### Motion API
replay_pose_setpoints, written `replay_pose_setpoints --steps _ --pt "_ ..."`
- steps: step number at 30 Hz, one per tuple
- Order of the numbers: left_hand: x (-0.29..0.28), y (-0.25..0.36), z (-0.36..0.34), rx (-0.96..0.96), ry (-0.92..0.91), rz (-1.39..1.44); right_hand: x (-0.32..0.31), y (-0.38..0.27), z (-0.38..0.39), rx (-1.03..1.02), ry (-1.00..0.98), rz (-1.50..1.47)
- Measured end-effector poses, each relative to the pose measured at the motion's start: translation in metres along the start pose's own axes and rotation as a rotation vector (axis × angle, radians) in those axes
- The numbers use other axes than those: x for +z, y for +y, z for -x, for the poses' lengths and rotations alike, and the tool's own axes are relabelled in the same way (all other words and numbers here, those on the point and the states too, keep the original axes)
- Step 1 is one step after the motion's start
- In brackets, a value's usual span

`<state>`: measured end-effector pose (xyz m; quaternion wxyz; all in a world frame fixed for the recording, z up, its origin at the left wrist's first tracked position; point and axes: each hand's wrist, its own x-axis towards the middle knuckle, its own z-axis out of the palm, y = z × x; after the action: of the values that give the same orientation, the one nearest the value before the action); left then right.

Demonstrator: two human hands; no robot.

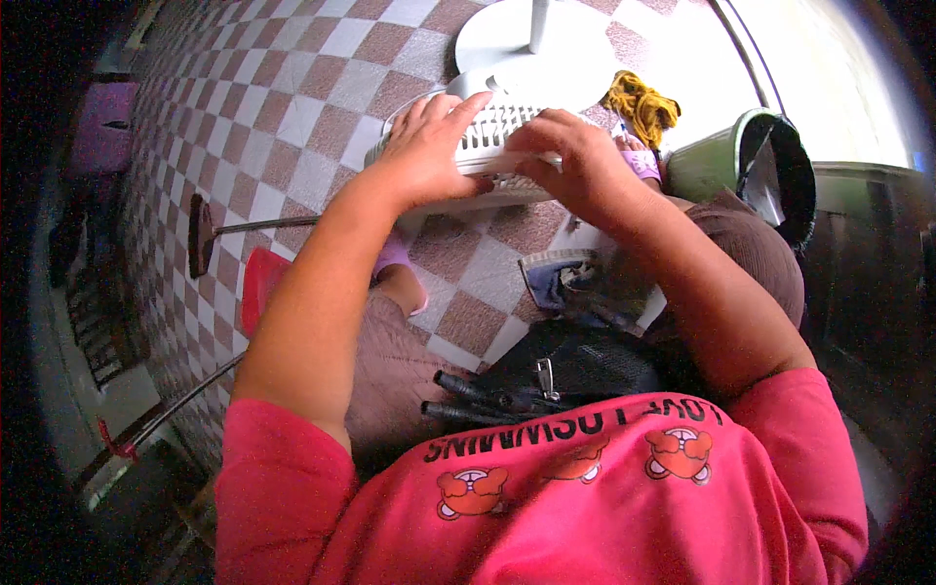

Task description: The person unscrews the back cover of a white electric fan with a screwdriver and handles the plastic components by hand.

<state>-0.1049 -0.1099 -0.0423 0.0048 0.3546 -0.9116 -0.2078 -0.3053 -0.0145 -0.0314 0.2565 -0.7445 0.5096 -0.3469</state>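
A white slotted plastic cover (497,125) lies in front of me, on a larger white plastic body. My left hand (424,151) grips the left part of this cover, its fingers over the top and its thumb at the near edge. On the right part, my right hand (580,161) has bent fingers at the slots and its thumb tucked below. The fingertips of the right hand are partly hidden. Just beyond stands a white round base (487,39) with a white pole (538,24) rising from it.
A green bucket (702,161) with a black liner stands at the right, near a mustard-yellow cloth (643,107). Between my legs lie a blue-grey cloth (561,278) and a black bag (595,366). A red dustpan (261,283) and a long-handled brush (201,234) are at the left.
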Motion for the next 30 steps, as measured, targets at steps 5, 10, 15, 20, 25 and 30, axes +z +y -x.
replay_pose_setpoints --steps 5,10,15,20,25,30 --pt "-0.001 -0.004 0.006 0.032 0.046 0.026 -0.031 0.03 0.024 0.698 0.295 -0.332" --pt "-0.003 -0.002 0.008 0.048 0.037 0.035 -0.025 0.041 0.072 0.959 0.358 -0.638" --pt "-0.002 -0.002 0.015 0.064 0.056 0.011 0.009 0.03 0.09 0.972 0.392 -0.775" --pt "-0.004 0.001 0.016 0.057 0.047 0.045 0.025 0.034 0.097 0.721 0.425 -0.13" --pt "-0.004 0.003 0.017 0.052 0.056 0.017 0.023 0.031 0.095 0.59 0.393 -0.061" --pt "-0.004 0.004 0.017 0.039 0.059 0.008 0.024 0.034 0.095 0.535 0.413 -0.049"
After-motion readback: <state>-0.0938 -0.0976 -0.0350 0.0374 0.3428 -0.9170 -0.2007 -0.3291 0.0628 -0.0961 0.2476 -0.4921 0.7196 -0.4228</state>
